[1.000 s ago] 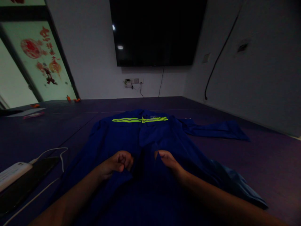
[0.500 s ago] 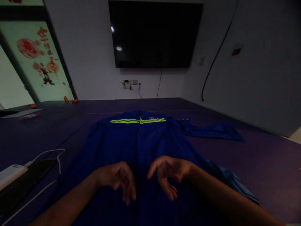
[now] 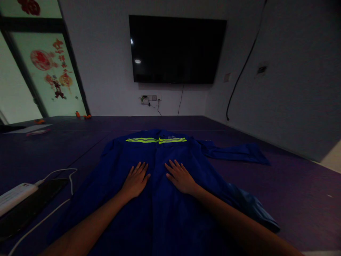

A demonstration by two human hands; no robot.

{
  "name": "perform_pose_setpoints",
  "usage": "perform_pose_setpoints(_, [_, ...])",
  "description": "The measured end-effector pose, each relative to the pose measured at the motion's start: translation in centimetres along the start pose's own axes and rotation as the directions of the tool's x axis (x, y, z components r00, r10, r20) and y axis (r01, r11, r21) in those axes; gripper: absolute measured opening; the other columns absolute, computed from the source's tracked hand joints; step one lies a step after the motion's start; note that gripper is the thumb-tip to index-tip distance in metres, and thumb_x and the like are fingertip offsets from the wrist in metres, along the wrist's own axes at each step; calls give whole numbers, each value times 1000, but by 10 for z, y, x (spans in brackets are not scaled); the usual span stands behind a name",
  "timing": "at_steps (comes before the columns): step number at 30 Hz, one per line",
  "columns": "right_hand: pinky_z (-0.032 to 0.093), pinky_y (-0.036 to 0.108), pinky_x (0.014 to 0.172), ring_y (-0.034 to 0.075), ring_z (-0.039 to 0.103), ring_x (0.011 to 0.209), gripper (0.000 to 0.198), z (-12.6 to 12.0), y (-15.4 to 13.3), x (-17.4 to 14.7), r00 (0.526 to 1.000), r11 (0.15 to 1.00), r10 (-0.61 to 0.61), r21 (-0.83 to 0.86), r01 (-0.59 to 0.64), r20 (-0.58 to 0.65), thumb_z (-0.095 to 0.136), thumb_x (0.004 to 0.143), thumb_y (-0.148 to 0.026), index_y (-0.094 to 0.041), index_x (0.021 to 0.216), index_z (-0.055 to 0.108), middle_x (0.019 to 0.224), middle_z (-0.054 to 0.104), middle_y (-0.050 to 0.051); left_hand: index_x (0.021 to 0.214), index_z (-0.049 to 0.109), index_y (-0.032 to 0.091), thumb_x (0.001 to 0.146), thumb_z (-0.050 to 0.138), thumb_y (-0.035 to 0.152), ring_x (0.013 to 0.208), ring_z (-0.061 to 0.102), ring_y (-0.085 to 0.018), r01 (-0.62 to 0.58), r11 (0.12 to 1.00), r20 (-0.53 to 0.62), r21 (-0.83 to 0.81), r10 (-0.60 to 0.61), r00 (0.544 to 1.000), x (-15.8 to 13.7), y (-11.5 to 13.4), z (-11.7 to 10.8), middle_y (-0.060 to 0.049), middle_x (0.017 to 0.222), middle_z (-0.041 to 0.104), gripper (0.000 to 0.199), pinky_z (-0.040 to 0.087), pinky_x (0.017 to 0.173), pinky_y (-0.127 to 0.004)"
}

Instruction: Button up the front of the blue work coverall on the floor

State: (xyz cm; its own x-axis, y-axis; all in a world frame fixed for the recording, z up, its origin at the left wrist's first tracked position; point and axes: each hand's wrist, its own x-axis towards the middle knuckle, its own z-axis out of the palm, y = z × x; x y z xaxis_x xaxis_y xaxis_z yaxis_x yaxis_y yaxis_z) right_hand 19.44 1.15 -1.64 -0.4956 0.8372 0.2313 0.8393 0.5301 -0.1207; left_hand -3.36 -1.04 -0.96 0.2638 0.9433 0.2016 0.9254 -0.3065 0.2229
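A blue work jacket [image 3: 157, 220] with yellow reflective stripes across the chest lies spread out, front side up, its collar away from me. Flat on its left half rests my left hand [image 3: 136, 180], fingers spread and holding nothing. On the other side of the front closure, my right hand [image 3: 181, 176] is also laid flat with fingers apart. One sleeve [image 3: 239, 153] stretches out to the right. A lighter blue piece of cloth [image 3: 253, 204] shows beside the jacket's lower right side, partly hidden by my right forearm.
The jacket lies on a purple surface [image 3: 298, 199]. At the left, a white power strip [image 3: 17, 195] with a white cable sits by a dark flat object [image 3: 34, 209]. Small orange objects [image 3: 87, 116] are at the far edge. A television [image 3: 178, 49] hangs on the wall.
Both hands have moved forward, away from me, and gone from loosely curled above the jacket to flat on its front. The camera view has tilted up slightly.
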Motion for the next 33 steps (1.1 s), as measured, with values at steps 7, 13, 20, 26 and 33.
perform_pose_setpoints(7, [10,49,102,26,7,131,58,6,-1,15,998,992,62,-111,-59,25,13,86,-55,-28,137,16,144,13,5,134,25,24,86,14,49,132,16,-24,38,989,45,144,-45,998,8,3,2,-4,143,22,55,19,104,-46])
perform_pose_setpoints(13, [10,47,102,25,6,131,57,7,4,40,991,988,133,-88,-130,33,11,87,-52,-26,138,11,145,10,5,137,15,24,86,13,50,132,16,-25,81,986,-9,146,-81,997,22,2,5,-7,145,10,57,21,102,-48])
perform_pose_setpoints(20, [10,43,104,20,6,132,52,7,13,73,991,994,106,3,-107,79,7,89,-46,-28,138,10,145,12,0,136,16,27,87,11,46,132,15,-24,78,990,22,122,-81,996,52,2,6,-2,143,20,53,19,102,-50])
perform_pose_setpoints(26, [7,42,104,20,6,132,53,6,17,95,978,984,165,51,-173,126,3,89,-45,-27,138,12,145,12,0,136,15,28,88,12,42,132,15,-23,70,991,37,113,-75,997,76,-2,9,-2,143,21,50,18,102,-52])
perform_pose_setpoints(33, [2,45,103,20,3,132,52,16,26,128,968,974,218,41,-224,124,3,89,-44,-27,138,7,145,9,0,135,17,32,88,17,34,131,18,-22,112,983,35,145,-118,992,118,-9,20,0,142,25,47,18,102,-52])
